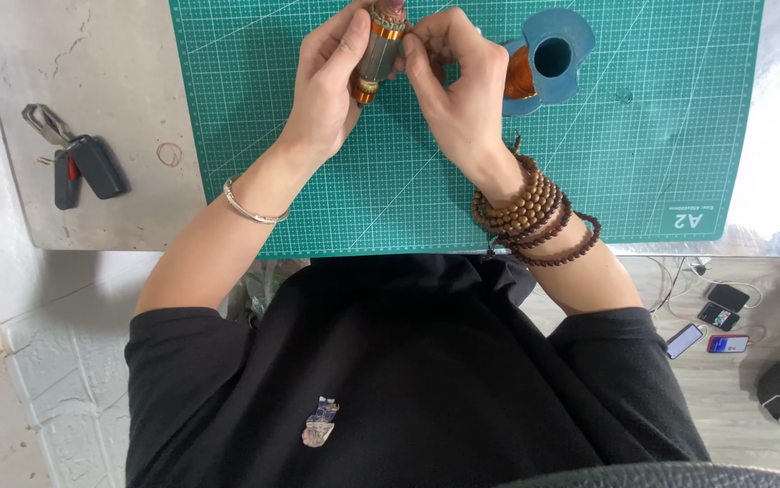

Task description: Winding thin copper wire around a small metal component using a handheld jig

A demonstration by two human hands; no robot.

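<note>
The motor armature [379, 50], a short cylinder with a grey laminated body and orange bands at both ends, stands nearly upright over the green cutting mat [643, 117] near the far edge of the worktop [92, 99], its top end cut off by the frame. The left hand [325, 86] wraps around the armature's left side, thumb and fingers clamped on the grey body. The right hand [457, 90] comes in from the other side with its fingertips pinched together against the upper part of the armature; whether they hold something small there is too fine to tell.

Just beside the right hand, toward the far right of the mat, lies a blue spool [548, 59] with a round hole in its flange and copper wire [518, 77] wound on its core. The spool touches the mat and is partly hidden behind the right knuckles.

A thin silver bangle [250, 210] circles the left wrist, and several loops of brown wooden beads [534, 217] wrap the right wrist, which hangs over the near edge of the mat.

On the bare grey part of the worktop, near its left edge and well apart from the hands, lie two black car key fobs [83, 167] with a metal clip. On the floor to the right of the worktop lie four phones [715, 325] with cables.
</note>
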